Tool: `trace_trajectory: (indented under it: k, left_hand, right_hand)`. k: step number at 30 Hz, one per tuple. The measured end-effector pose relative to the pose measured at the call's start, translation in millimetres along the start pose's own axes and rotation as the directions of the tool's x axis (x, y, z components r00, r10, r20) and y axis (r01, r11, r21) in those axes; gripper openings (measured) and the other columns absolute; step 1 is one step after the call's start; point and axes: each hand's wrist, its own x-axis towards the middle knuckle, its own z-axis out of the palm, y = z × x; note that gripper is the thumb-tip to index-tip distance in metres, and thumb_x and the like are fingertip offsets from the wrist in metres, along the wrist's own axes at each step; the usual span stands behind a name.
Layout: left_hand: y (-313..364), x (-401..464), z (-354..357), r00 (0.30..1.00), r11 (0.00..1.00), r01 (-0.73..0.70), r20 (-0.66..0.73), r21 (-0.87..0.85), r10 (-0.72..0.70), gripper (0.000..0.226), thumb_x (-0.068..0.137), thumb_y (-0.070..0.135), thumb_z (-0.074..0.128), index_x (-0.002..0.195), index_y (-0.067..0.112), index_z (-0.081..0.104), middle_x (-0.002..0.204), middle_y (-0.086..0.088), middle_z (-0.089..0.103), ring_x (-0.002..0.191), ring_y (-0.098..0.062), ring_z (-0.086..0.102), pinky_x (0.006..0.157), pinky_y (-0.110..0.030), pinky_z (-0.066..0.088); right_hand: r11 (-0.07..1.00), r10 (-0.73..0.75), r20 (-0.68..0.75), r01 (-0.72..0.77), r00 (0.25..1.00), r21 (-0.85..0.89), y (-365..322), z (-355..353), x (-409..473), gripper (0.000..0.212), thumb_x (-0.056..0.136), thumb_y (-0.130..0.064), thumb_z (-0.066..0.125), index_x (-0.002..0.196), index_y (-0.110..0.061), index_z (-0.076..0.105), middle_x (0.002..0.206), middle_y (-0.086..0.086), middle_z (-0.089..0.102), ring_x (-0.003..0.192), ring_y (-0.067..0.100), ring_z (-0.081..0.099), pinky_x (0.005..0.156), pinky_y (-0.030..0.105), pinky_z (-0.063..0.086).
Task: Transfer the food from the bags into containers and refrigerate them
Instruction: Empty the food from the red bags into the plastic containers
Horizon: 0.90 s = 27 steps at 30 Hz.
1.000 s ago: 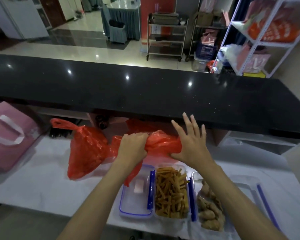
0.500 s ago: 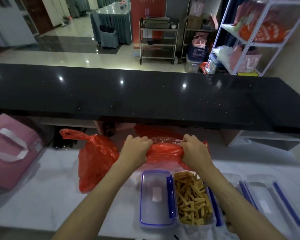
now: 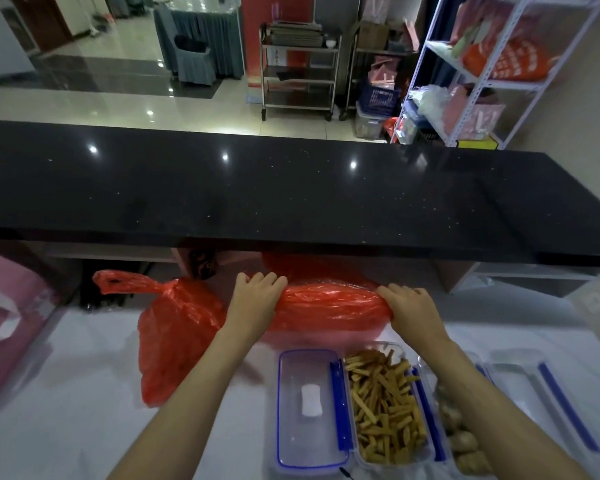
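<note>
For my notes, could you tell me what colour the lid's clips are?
Blue, on the clear lid; seen in the head view.

Both bare forearms reach forward, roughly parallel. The left hand point(image 3: 255, 299) is curled into a closed grip, knuckles up. The right hand point(image 3: 411, 308) is likewise clenched, set level with the left and well apart.

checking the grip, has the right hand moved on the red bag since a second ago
Yes. The right hand was open on the red bag; it has closed on the bag's right end, farther from the left hand.
</note>
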Motion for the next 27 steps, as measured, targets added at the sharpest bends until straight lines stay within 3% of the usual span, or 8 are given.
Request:
trace_trajectory:
  k: [4, 7, 11, 15, 19, 21, 24, 27]
  left_hand:
    - [4, 18, 9, 0.999, 1.000, 0.020, 0.043, -0.014, -0.019, 0.085, 0.051, -0.008, 0.078, 0.129, 0.021, 0.064, 0.103, -0.003, 0.064, 0.088, -0.030, 0.062, 0.075, -0.045, 0.045]
    - [8, 29, 23, 0.992, 0.999, -0.016, 0.123, -0.049, 0.022, 0.118, 0.064, -0.010, 0.070, 0.162, 0.039, 0.024, 0.141, -0.007, 0.054, 0.117, -0.033, 0.057, 0.094, -0.053, 0.047]
    - [7, 36, 54, 0.955, 0.992, -0.061, 0.283, -0.109, 0.089, 0.122, 0.075, -0.004, 0.061, 0.160, 0.052, -0.008, 0.171, -0.005, 0.024, 0.135, -0.039, 0.048, 0.105, -0.062, 0.043]
    - [-4, 35, 96, 0.906, 0.986, -0.011, 0.417, -0.167, 0.080, 0.105, 0.086, 0.042, 0.065, 0.153, 0.057, -0.014, 0.174, 0.003, 0.012, 0.159, -0.033, 0.017, 0.118, -0.066, 0.026]
    - [-10, 32, 129, 0.923, 0.990, -0.003, 0.380, -0.141, 0.057, 0.105, 0.071, 0.079, 0.061, 0.159, 0.052, 0.010, 0.165, -0.002, 0.040, 0.154, -0.032, 0.030, 0.115, -0.075, 0.024]
    - [-6, 34, 129, 0.922, 0.991, 0.039, 0.388, -0.127, 0.013, 0.109, 0.066, 0.080, 0.068, 0.159, 0.047, 0.021, 0.164, -0.003, 0.041, 0.154, -0.033, 0.030, 0.112, -0.074, 0.026]
    - [4, 33, 119, 0.923, 0.993, 0.091, 0.380, -0.078, -0.055, 0.101, 0.083, 0.069, 0.062, 0.163, 0.044, 0.004, 0.174, -0.003, 0.007, 0.160, -0.032, 0.000, 0.117, -0.071, 0.006]
    - [16, 29, 100, 0.892, 0.983, 0.177, 0.431, -0.056, -0.136, 0.098, 0.090, 0.055, 0.065, 0.163, 0.041, 0.002, 0.174, -0.005, -0.003, 0.160, -0.033, -0.007, 0.119, -0.071, -0.001]
  right_hand:
    - [0.995, 0.086, 0.016, -0.086, 0.996, -0.044, 15, 11, 14, 0.054, 0.078, -0.023, 0.081, 0.127, -0.029, 0.060, 0.110, -0.002, 0.064, 0.098, 0.023, 0.062, 0.079, 0.039, 0.049]
    - [0.988, 0.150, 0.095, -0.145, 0.984, -0.056, 20, 25, 24, 0.071, 0.076, -0.021, 0.082, 0.139, -0.027, 0.051, 0.123, 0.005, 0.061, 0.111, 0.028, 0.058, 0.086, 0.042, 0.051]
    - [0.976, 0.213, 0.240, -0.194, 0.947, -0.098, 22, 59, 36, 0.081, 0.076, -0.014, 0.081, 0.147, -0.030, 0.045, 0.130, 0.010, 0.063, 0.117, 0.033, 0.060, 0.093, 0.045, 0.051]
    - [0.976, 0.219, 0.321, -0.212, 0.921, -0.057, 28, 92, 41, 0.092, 0.080, -0.021, 0.079, 0.157, -0.033, 0.031, 0.153, 0.009, 0.045, 0.140, 0.035, 0.043, 0.106, 0.054, 0.045]
    - [0.968, 0.230, 0.440, -0.250, 0.868, -0.013, 31, 103, 48, 0.104, 0.084, -0.034, 0.075, 0.161, -0.037, 0.006, 0.168, 0.006, 0.015, 0.155, 0.034, 0.013, 0.120, 0.063, 0.024]
    - [0.968, 0.215, 0.492, -0.250, 0.844, 0.007, 31, 100, 50, 0.116, 0.080, -0.047, 0.077, 0.160, -0.038, -0.006, 0.170, 0.007, 0.001, 0.157, 0.035, 0.000, 0.122, 0.067, 0.011]
    - [0.967, 0.186, 0.502, -0.247, 0.844, 0.057, 25, 83, 43, 0.133, 0.068, -0.074, 0.074, 0.156, -0.041, -0.019, 0.170, 0.005, -0.012, 0.156, 0.035, -0.014, 0.118, 0.067, -0.006]
    - [0.978, 0.126, 0.467, -0.189, 0.875, 0.088, 11, 56, 25, 0.124, 0.073, -0.066, 0.075, 0.158, -0.042, -0.012, 0.169, 0.008, 0.000, 0.157, 0.033, -0.008, 0.119, 0.070, -0.009]
